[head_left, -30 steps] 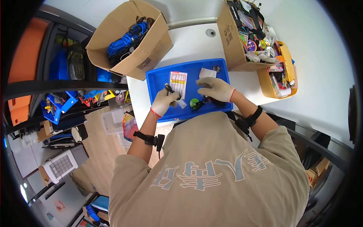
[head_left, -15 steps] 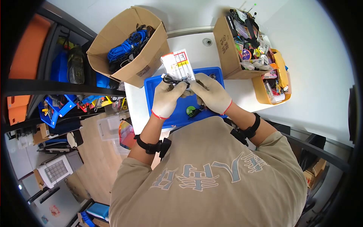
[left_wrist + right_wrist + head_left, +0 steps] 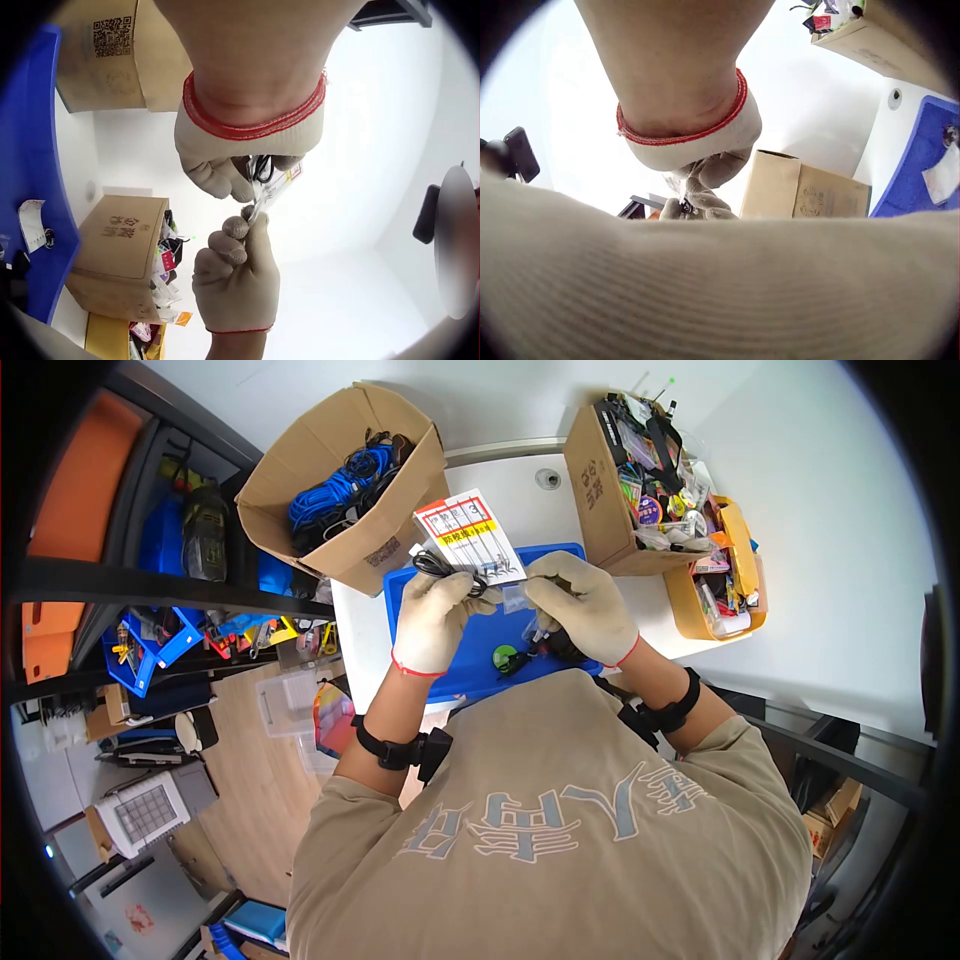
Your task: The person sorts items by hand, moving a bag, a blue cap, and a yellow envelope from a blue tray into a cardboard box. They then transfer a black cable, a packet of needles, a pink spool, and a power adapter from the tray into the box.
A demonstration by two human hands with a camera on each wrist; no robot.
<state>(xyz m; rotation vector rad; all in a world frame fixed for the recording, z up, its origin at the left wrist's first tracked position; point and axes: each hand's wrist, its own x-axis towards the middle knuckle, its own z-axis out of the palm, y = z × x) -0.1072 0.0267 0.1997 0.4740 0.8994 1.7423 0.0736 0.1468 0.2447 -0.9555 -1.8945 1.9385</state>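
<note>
A white card packet (image 3: pixel 470 535) with red and yellow print and small hooks along its lower part is held up above the blue tray (image 3: pixel 400 622). The gloved left hand (image 3: pixel 432 622) pinches its lower left side together with a bundled black cable (image 3: pixel 440 568). At its lower right corner, the gloved right hand (image 3: pixel 585 608) pinches a small clear plastic piece (image 3: pixel 514 598). Seen from the left wrist, the fingertips of both hands almost meet at the packet (image 3: pixel 279 186). Under the hands, a green round item (image 3: pixel 505 658) and dark objects lie in the tray.
At the back left stands a cardboard box (image 3: pixel 400 510) of blue and black cables. Another cardboard box (image 3: pixel 598 500) and a yellow container (image 3: pixel 690 605), both full of small items, are at the right. Shelving with blue bins (image 3: pixel 145 660) stands on the left.
Both hands first rose from the tray with the packet and cable and came together. Since then the right hand has shifted slightly right, and the packet's printed face shows more fully.
</note>
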